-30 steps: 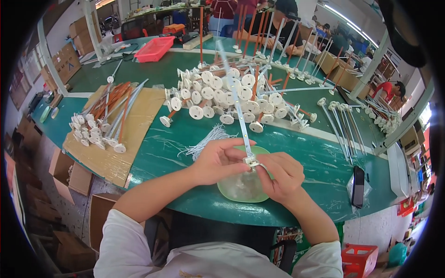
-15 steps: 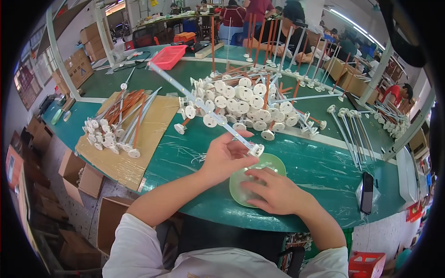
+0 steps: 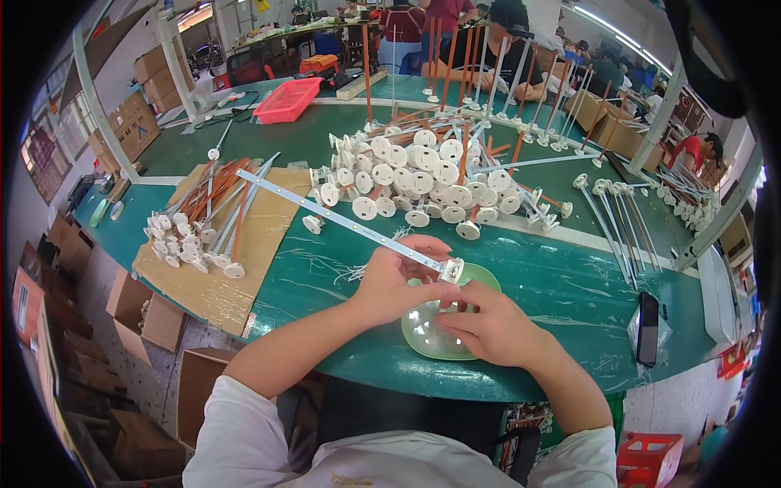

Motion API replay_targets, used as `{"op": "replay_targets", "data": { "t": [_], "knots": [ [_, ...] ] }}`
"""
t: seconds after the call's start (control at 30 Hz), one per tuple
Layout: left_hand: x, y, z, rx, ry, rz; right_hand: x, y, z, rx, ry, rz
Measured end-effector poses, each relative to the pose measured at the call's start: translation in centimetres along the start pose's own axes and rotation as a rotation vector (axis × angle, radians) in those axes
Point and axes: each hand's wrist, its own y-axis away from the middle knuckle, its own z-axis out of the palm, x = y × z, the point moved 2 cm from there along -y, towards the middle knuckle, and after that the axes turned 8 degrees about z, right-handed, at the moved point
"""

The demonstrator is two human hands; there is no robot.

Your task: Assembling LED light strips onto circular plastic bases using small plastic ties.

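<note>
Currently: both hands over green bowl [image 3: 431, 337].
Left hand [image 3: 399, 281] pinches long white strip [image 3: 346, 221] near its round cap; right hand [image 3: 488, 325] curled in bowl, contents unclear.

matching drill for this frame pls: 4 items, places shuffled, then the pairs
Things:
1. white strip with round end cap
2. red basket
3. dark phone
4. green bowl

Places:
A. far side of the table, left of middle
B. under both hands
C. near table edge, far right
D. held in the left hand, slanting up to the left

Pairs: 1-D, 2-A, 3-C, 4-B

The right hand rests over the bowl, fingers at the strip's cap.
</note>
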Motion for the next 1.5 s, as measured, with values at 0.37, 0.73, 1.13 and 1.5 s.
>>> {"op": "replay_targets", "data": {
  "t": [0.37,0.73,1.13,1.5],
  "knots": [
    [0.3,0.0,0.1,-0.028,-0.077,-0.022,0.9,0.0,-0.2,0.067,0.014,0.036],
    [-0.4,0.4,0.1,-0.073,0.095,0.127,0.7,-0.2,-1.4,0.532,-0.228,0.296],
    [0.1,0.7,0.6,-0.138,0.077,0.076,0.8,0.1,-1.3,0.525,-0.235,0.255],
    [0.0,0.6,0.4,-0.059,0.075,0.101,0.5,0.1,-1.1,0.581,-0.162,0.176]
  ]
}}
